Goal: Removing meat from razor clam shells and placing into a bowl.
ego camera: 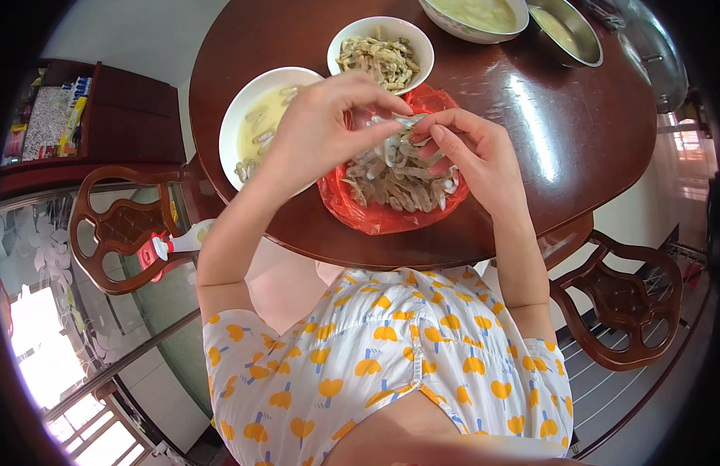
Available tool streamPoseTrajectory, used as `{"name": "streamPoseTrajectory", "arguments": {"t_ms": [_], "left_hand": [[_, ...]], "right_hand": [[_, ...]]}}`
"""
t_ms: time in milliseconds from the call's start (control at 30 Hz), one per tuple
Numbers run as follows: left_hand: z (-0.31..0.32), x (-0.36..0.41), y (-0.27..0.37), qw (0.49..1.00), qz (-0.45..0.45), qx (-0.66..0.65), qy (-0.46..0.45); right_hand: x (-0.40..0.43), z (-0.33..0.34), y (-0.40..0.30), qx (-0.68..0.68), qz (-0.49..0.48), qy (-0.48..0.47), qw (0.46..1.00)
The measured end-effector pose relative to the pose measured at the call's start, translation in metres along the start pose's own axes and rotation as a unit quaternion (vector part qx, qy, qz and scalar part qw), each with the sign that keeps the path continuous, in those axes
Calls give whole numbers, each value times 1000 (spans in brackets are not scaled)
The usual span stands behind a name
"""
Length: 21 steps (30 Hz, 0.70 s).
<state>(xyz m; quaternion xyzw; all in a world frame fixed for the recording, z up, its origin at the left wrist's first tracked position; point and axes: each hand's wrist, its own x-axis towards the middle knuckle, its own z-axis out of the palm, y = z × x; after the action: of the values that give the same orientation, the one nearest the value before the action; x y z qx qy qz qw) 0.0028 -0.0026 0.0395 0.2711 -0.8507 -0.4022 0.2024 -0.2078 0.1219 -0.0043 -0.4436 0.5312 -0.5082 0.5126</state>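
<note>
Above a red plastic bag (371,224), my left hand (331,125) and my right hand (473,154) meet fingertip to fingertip. Between them is one small pale shellfish (410,121), apparently a razor clam, pinched by both. The opened bag holds a heap of similar greyish, elongated shellfish (406,180). Partly behind my left hand and forearm, a large white bowl (227,137) contains cloudy yellowish liquid with several shellfish pieces in it. Just beyond the bag, a smaller white bowl (427,49) is piled with greenish-beige pieces (377,58).
A dark wooden oval table (587,145) carries everything. At its far side stand a patterned bowl (476,36) and a metal basin (593,49), both with yellowish contents. Carved wooden chairs stand left (86,204) and right (669,297). A white-and-red bottle (188,240) is by the left chair.
</note>
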Motion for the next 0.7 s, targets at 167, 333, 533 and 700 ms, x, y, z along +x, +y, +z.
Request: {"name": "streamPoseTrajectory", "arguments": {"t_ms": [167,333,533,700], "left_hand": [[17,-11,0,999,-8,31,42],[21,-13,-7,996,-21,24,78],[30,-21,-5,989,4,61,131],[37,-22,-10,983,27,98,153]], "right_hand": [[-1,12,-5,-24,-12,5,1000],[-2,14,-6,-21,-11,10,1000],[-2,12,-6,5,-12,12,1000],[-3,14,-9,2,-4,10,1000]]}}
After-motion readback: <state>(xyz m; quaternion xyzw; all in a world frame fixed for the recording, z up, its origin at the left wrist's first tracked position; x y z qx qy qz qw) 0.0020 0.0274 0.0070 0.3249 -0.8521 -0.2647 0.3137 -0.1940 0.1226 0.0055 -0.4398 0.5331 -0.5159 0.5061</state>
